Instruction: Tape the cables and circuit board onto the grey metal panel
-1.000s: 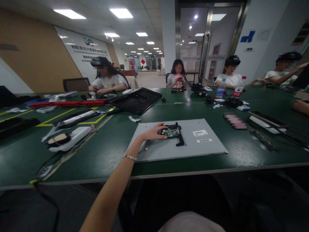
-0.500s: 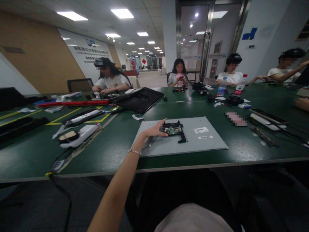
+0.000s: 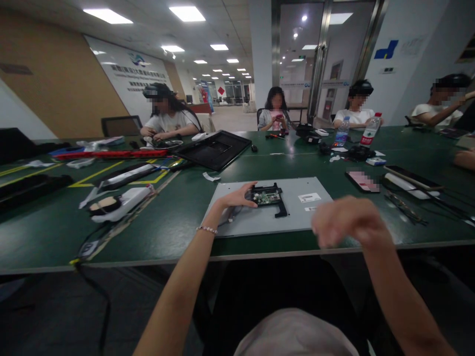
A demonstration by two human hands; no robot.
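Note:
A flat grey metal panel [image 3: 252,220] with white labels lies on the green table. On it sits a black bracket [image 3: 282,210] around a small green circuit board [image 3: 267,198]. My left hand [image 3: 238,196] spans the left end of this bracket, fingers at the far edge and thumb at the near edge, gripping it. Over the panel's right front corner hovers my right hand [image 3: 349,220], blurred by motion, fingers seemingly curled downward. Whether it holds anything cannot be made out. A loose cable [image 3: 230,216] lies beside my left wrist.
Behind the panel lies a black monitor frame [image 3: 218,150]. A white device with a round top [image 3: 122,203] and cables are to the left. A phone [image 3: 361,181], a white bar [image 3: 406,185] and two bottles [image 3: 370,129] stand or lie right. Several people sit around the table.
My right hand has come into view from the lower right and is over the panel's right corner. My left hand stays at the bracket.

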